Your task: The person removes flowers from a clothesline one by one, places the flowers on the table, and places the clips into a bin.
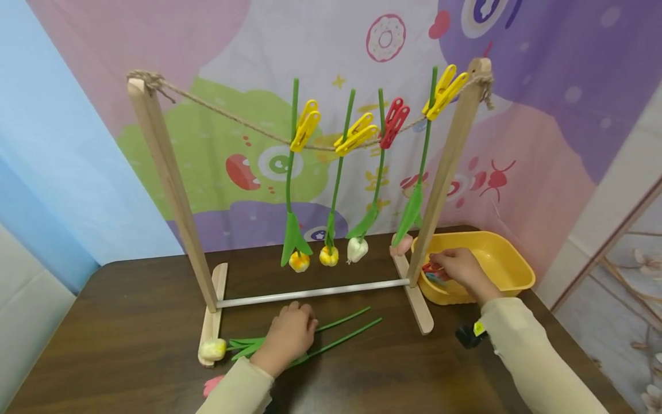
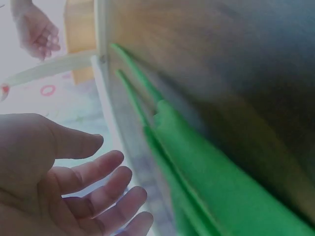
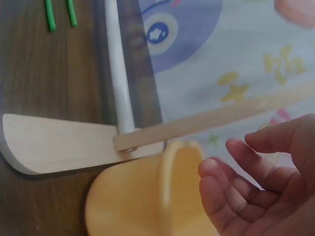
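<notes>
My left hand [image 1: 291, 334] hovers over artificial tulips lying on the table, its fingers loosely bent and holding nothing. Their green stems [image 2: 133, 73] and leaves [image 2: 197, 162] run beside the fingers. A yellow tulip head [image 1: 213, 349] rests against the stand's left foot, and a pink one [image 1: 212, 385] lies nearer me, partly behind the sleeve. At the left side of the yellow basin [image 1: 509, 261], my right hand [image 1: 460, 267] reaches over the rim, close to red and blue clothespins [image 1: 434, 275]. The right wrist view shows its fingers [image 3: 216, 182] loosely curled with nothing between them.
A wooden stand [image 1: 170, 190] carries a sagging twine line [image 1: 227, 115]. Several tulips hang head-down from it, clipped by yellow clothespins [image 1: 306, 126] and a red clothespin [image 1: 395, 123]. A white rod [image 1: 310, 294] joins the feet. A patterned cloth [image 1: 310, 34] hangs behind.
</notes>
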Demonstrator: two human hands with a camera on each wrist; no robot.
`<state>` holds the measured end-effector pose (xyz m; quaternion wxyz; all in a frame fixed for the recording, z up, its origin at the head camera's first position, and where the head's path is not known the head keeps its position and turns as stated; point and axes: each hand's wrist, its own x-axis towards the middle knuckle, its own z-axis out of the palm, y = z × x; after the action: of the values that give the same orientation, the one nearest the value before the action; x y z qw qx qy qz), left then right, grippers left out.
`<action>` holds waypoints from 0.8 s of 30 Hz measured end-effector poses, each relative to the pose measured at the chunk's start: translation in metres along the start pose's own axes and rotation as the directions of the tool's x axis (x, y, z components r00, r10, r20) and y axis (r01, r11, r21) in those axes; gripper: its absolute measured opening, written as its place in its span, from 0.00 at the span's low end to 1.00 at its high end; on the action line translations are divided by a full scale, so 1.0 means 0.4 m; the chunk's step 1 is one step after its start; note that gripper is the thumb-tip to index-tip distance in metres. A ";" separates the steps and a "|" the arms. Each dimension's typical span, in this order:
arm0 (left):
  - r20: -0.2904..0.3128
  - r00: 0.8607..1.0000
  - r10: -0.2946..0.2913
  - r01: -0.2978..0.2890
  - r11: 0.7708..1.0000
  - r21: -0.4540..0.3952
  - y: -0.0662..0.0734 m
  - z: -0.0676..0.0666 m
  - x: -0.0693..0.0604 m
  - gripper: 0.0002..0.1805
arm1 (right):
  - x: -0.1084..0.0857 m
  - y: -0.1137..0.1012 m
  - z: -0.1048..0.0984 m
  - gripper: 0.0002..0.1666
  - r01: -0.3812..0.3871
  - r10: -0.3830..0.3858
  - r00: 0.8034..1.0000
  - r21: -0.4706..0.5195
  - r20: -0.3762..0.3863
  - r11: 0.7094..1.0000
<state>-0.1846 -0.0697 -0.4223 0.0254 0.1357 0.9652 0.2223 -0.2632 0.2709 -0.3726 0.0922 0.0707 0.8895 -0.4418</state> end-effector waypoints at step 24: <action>-0.254 0.963 -0.088 0.010 0.956 -0.293 0.004 -0.181 -0.042 0.09 | -0.141 -0.181 0.049 0.21 0.267 -0.269 0.951 0.033 0.154 0.963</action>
<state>-0.1761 -0.1035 -0.3566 -0.0783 0.0755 0.9201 0.3763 -0.2213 0.2095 -0.3156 0.1007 -0.0853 0.8782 -0.4597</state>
